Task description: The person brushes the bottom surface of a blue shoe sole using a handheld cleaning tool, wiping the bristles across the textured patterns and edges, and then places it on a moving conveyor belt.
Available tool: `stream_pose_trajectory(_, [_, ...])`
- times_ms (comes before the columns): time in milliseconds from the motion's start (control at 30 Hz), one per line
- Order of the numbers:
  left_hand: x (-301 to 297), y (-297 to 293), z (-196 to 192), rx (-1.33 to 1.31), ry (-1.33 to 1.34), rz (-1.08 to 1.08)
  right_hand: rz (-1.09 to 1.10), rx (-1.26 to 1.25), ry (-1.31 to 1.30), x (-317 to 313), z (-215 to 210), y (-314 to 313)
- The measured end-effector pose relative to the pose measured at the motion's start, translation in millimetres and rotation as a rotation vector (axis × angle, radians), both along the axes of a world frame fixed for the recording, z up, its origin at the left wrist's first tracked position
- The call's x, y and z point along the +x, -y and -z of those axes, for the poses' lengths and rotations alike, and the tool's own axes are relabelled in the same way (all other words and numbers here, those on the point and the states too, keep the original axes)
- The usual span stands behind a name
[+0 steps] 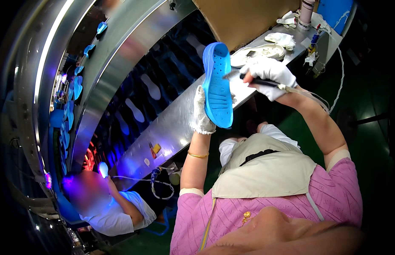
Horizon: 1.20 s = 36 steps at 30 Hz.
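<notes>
My left hand (201,112), in a white knit glove, grips a blue foam shoe (218,91) by its side and holds it upright over the bench edge. Its ridged, perforated inner side shows. My right hand (271,78), also gloved, is closed around a black-handled corded tool (261,81) with a flat metal tip (231,75). That tip points at the shoe's upper inner part; whether it touches cannot be made out. A pale cord (310,94) trails from the handle past my right wrist.
Beyond my hands runs a metal bench (180,106), with a white shoe-shaped tray (265,52), crumpled white gloves (280,40) and a pink bottle (306,12). Past it, racked soles (150,87) and a conveyor (121,46) bearing blue shoes. A co-worker (116,208) sits at the left.
</notes>
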<state>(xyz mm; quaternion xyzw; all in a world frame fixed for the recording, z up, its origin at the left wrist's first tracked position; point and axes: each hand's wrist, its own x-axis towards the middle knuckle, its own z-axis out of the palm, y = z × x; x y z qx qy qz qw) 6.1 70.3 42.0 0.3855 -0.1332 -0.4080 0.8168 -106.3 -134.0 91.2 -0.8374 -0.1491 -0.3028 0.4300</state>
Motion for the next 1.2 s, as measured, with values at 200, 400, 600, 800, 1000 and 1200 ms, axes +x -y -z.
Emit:
stream_pose_trajectory(200, [6,-10,8,-0.007,0.043,-0.024,-0.103,-0.197,-0.01,-1,-2,-10])
stream_pose_trajectory(400, [-5,-12,2,-0.137,-0.001,0.118,0.086,0.12,0.036,14,-11,-8])
stream_pose_trajectory(600, [3,-12,21,-0.334,-0.165,0.091,0.159,0.013,0.322,38,12,-37])
stream_pose_trajectory(800, [-2,-36,12,-0.288,-0.147,0.029,-0.298,0.341,-0.108,2,20,-54])
stream_pose_trajectory(1000, [-15,-40,1,-0.121,0.108,0.031,-0.061,0.269,0.093,22,-16,-16])
stream_pose_trajectory(1200, [-6,-45,-22,-0.02,0.423,-0.125,-0.165,-0.12,0.057,10,-29,-19])
